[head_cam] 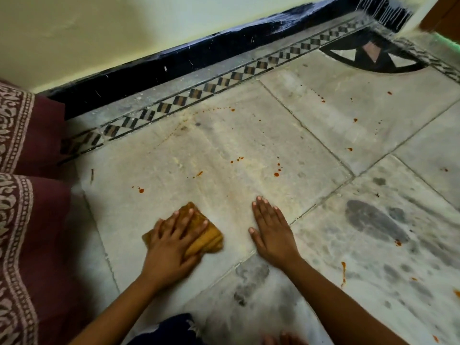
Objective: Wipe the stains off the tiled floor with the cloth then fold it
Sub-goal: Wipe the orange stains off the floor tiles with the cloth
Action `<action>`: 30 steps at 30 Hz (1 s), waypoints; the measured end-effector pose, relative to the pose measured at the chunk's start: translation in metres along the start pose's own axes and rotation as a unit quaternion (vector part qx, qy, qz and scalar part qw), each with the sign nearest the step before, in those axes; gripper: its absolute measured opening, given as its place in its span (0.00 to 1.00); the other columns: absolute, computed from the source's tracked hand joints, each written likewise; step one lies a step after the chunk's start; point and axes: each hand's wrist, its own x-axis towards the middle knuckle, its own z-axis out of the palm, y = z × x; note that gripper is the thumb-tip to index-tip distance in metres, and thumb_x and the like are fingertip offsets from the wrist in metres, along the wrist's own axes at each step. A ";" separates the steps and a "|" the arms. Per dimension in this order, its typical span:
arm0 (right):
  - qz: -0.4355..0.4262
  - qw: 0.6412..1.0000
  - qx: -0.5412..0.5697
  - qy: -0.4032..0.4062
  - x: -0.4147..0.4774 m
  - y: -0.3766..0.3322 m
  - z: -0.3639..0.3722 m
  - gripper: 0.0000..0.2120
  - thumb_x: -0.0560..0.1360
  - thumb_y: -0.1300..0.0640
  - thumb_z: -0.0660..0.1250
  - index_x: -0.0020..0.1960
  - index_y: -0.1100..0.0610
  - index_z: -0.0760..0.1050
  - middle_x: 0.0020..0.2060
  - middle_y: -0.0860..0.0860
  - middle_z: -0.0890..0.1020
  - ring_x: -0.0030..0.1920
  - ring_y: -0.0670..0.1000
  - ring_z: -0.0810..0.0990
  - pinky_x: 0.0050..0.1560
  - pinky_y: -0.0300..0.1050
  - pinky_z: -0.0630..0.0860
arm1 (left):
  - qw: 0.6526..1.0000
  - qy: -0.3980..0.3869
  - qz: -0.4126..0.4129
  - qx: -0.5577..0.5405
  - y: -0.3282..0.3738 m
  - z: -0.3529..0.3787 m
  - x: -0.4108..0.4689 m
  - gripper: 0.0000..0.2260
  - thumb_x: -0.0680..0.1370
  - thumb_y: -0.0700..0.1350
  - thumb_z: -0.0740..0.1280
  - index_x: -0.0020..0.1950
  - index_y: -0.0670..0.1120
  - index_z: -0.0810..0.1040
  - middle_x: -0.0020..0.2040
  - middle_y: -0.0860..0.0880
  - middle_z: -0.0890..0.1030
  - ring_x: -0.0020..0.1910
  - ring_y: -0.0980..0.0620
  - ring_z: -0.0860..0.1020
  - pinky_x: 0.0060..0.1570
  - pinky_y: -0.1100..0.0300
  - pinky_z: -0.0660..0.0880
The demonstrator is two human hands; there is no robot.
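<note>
Nearest me, the left hand (171, 241) lies flat with fingers spread, pressing the mustard-yellow cloth (206, 234) onto the pale floor tile (224, 150); it pins the cloth rather than gripping it. The cloth is bunched into a rough wedge whose long axis runs from near-left to far-right, and one corner pokes out toward the far side. Just to its right, well apart from it, the right hand (271, 230) rests open, palm down on the bare tile, holding nothing. Beyond the hands, orange-red stains (276, 174) dot the tile, with more scattered farther right. By my reckoning the wiping has barely started, and the folding is still to come.
</note>
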 end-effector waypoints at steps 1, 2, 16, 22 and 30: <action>-0.002 1.000 -0.003 0.004 -0.001 -0.001 0.000 0.29 0.78 0.45 0.50 0.76 0.58 0.55 0.75 0.53 0.56 0.75 0.49 0.53 0.73 0.46 0.47 | 1.000 -0.009 -0.027 -0.008 -0.009 -0.004 0.003 0.31 0.72 0.65 0.55 0.75 0.64 0.52 0.77 0.50 0.53 0.74 0.40 0.57 0.69 0.42 0.51; -0.008 1.000 -0.007 0.009 -0.002 -0.001 0.001 0.29 0.78 0.45 0.50 0.76 0.58 0.55 0.75 0.53 0.56 0.75 0.49 0.53 0.73 0.46 0.47 | 0.998 -0.025 -0.062 -0.016 -0.015 -0.009 0.014 0.31 0.72 0.66 0.53 0.74 0.64 0.52 0.78 0.50 0.52 0.75 0.40 0.55 0.69 0.40 0.51; -0.026 0.999 0.006 0.030 -0.001 0.002 0.005 0.29 0.78 0.46 0.49 0.76 0.58 0.53 0.75 0.53 0.54 0.75 0.48 0.50 0.74 0.45 0.46 | 0.999 -0.005 -0.048 -0.020 -0.005 -0.002 -0.005 0.30 0.73 0.64 0.55 0.74 0.65 0.51 0.77 0.52 0.51 0.75 0.43 0.53 0.70 0.47 0.46; -0.036 0.995 0.055 0.072 0.020 -0.019 -0.002 0.28 0.79 0.47 0.48 0.76 0.59 0.51 0.75 0.51 0.53 0.75 0.47 0.49 0.74 0.42 0.44 | 0.973 -0.034 -0.220 -0.056 -0.021 -0.027 0.066 0.33 0.69 0.68 0.46 0.75 0.63 0.52 0.78 0.52 0.48 0.76 0.42 0.46 0.71 0.42 0.47; -0.067 0.997 0.009 0.039 0.065 -0.033 0.008 0.31 0.78 0.45 0.46 0.76 0.60 0.51 0.75 0.55 0.54 0.75 0.52 0.52 0.73 0.45 0.43 | 0.993 0.011 -0.112 -0.030 -0.022 -0.005 -0.011 0.32 0.71 0.62 0.56 0.75 0.60 0.54 0.78 0.50 0.53 0.75 0.42 0.55 0.70 0.43 0.49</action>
